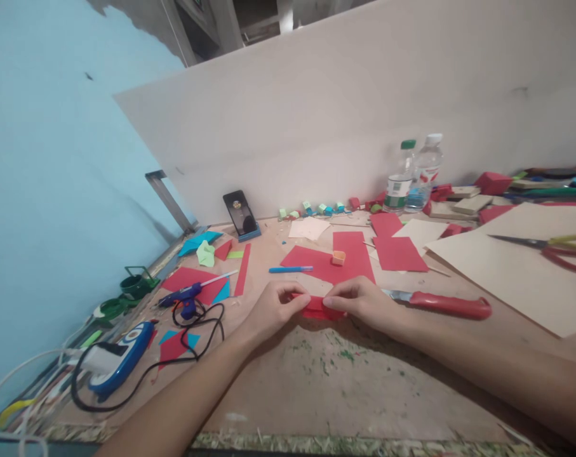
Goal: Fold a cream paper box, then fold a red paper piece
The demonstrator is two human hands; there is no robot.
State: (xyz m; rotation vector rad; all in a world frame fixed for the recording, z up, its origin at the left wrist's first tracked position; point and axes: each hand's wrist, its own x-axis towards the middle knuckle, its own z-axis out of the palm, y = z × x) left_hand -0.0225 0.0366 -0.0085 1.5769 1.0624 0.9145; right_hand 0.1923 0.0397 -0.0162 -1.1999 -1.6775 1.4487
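Note:
Both hands meet over a small folded piece of red paper [315,307], low above the near middle of the table. My left hand [279,309] pinches its left end between thumb and fingers. The right end is pinched by my right hand [359,303], and fingers hide part of the paper. Just beyond lie larger red paper sheets [359,254] with a small orange folded paper box [338,258] on them. A blue pen [290,270] rests beyond my left hand. Beside my right wrist is a knife [449,304] with a red handle.
At left, a blue glue gun [185,298] trails its black cord to a blue-and-white power strip [123,362]. A phone [241,212] leans on a stand at the back. Two bottles [398,184] stand back right. Scissors [554,244] lie on a cream sheet [497,273].

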